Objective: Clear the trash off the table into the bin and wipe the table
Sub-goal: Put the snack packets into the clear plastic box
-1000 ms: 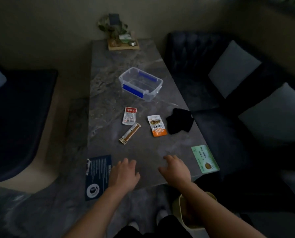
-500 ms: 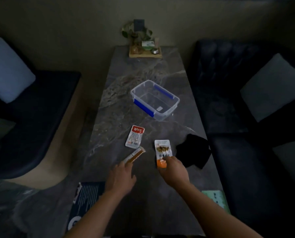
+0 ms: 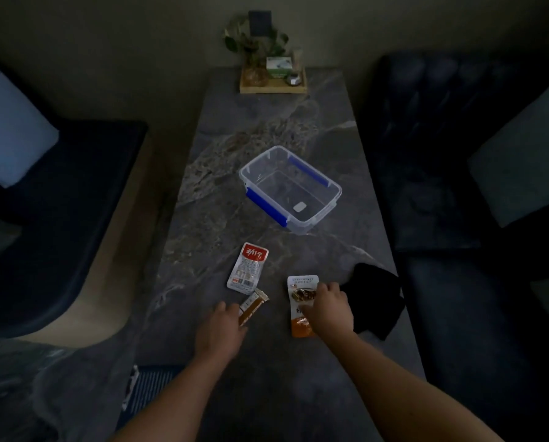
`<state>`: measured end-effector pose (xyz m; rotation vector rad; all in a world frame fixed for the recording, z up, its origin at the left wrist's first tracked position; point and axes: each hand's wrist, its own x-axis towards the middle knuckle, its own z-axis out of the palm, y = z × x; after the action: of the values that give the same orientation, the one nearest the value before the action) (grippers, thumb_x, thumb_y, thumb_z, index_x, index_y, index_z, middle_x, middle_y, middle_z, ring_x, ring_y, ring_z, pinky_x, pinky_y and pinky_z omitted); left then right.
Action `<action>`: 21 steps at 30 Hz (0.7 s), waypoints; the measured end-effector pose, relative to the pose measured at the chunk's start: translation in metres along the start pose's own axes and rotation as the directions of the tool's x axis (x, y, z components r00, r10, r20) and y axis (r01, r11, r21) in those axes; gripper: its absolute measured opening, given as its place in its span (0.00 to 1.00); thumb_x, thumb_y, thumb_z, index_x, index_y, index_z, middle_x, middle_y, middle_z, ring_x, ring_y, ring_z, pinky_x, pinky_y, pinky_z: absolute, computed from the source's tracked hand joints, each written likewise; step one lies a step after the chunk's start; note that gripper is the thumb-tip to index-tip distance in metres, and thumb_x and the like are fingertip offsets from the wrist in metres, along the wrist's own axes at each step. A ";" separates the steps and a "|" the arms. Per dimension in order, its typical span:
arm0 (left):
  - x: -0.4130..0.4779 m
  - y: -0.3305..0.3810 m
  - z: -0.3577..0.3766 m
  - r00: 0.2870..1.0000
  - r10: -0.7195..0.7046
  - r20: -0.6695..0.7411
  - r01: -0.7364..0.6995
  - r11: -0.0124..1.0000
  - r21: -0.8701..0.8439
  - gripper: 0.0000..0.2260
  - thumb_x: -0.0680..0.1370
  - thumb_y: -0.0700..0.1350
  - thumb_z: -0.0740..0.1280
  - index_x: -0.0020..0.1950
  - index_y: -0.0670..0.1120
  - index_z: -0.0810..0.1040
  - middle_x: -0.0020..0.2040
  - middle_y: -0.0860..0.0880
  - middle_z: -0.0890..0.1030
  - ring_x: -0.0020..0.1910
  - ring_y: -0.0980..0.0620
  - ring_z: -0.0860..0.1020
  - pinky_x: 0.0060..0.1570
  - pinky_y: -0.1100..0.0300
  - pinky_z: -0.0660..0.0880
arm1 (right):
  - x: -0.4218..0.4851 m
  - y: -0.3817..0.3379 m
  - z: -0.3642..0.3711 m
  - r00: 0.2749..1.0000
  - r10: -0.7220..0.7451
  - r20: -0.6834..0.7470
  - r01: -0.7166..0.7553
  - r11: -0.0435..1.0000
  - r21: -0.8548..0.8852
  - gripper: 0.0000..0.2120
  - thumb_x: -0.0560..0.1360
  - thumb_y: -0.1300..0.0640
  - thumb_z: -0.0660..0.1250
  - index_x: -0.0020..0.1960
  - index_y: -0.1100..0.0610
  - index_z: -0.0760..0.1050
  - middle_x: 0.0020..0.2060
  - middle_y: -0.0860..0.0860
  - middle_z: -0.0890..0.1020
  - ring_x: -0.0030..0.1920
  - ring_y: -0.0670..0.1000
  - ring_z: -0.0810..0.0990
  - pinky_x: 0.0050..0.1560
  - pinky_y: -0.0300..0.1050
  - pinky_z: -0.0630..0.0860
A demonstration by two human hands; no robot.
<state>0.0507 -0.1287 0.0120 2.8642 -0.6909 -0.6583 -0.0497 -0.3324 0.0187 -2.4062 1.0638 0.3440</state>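
Three pieces of trash lie on the dark marble table [image 3: 266, 129]. My left hand [image 3: 218, 333] covers the near end of a brown stick wrapper [image 3: 254, 304] and its fingers close on it. My right hand [image 3: 329, 309] is curled down on the middle of an orange-and-white snack packet [image 3: 301, 283], pinching it against the table. A red-and-white packet [image 3: 247, 272] lies untouched just beyond the stick wrapper. A black cloth [image 3: 378, 301] lies crumpled right of my right hand, near the table's right edge. No bin is in view.
An empty clear plastic box with blue clips [image 3: 290, 189] stands mid-table. A wooden tray with a plant and small items [image 3: 273, 78] sits at the far end. A dark blue card [image 3: 148, 387] lies near left. Dark sofas with pale cushions flank the table.
The view moved forward over the table. Both hands reached out from the near edge; the left one now covers the stick wrapper's end and the right one has slid further up the orange packet.
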 end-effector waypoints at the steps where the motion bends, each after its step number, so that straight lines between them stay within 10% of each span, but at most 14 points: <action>1: 0.000 -0.001 0.001 1.000 0.009 -0.002 -0.009 1.000 0.002 0.17 0.76 0.55 0.68 0.63 0.52 0.73 0.59 0.49 0.74 0.56 0.48 0.75 0.52 0.54 0.75 | 0.000 -0.002 0.002 1.000 0.010 0.000 -0.010 1.000 -0.011 0.29 0.77 0.45 0.72 0.72 0.56 0.68 0.67 0.55 0.71 0.65 0.57 0.72 0.61 0.52 0.76; 10: 0.001 -0.011 0.008 0.999 0.031 -0.014 -0.032 0.999 -0.006 0.14 0.74 0.52 0.70 0.58 0.51 0.74 0.56 0.50 0.76 0.54 0.50 0.76 0.48 0.57 0.71 | 0.005 -0.006 0.010 0.993 0.116 0.012 -0.117 0.988 0.099 0.32 0.71 0.49 0.78 0.70 0.54 0.69 0.63 0.54 0.76 0.61 0.55 0.77 0.57 0.50 0.78; 21: -0.008 -0.026 0.008 0.997 -0.072 0.000 0.063 0.880 -0.470 0.09 0.74 0.47 0.72 0.39 0.55 0.74 0.36 0.54 0.80 0.34 0.58 0.78 0.32 0.62 0.70 | -0.001 0.003 0.004 0.973 0.222 0.062 -0.216 0.778 0.590 0.06 0.75 0.59 0.75 0.47 0.55 0.78 0.43 0.52 0.85 0.41 0.50 0.86 0.46 0.55 0.85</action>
<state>0.0513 -0.1024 0.0021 2.4444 -0.3619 -0.6965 -0.0534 -0.3316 0.0150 -1.7273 1.2400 0.0499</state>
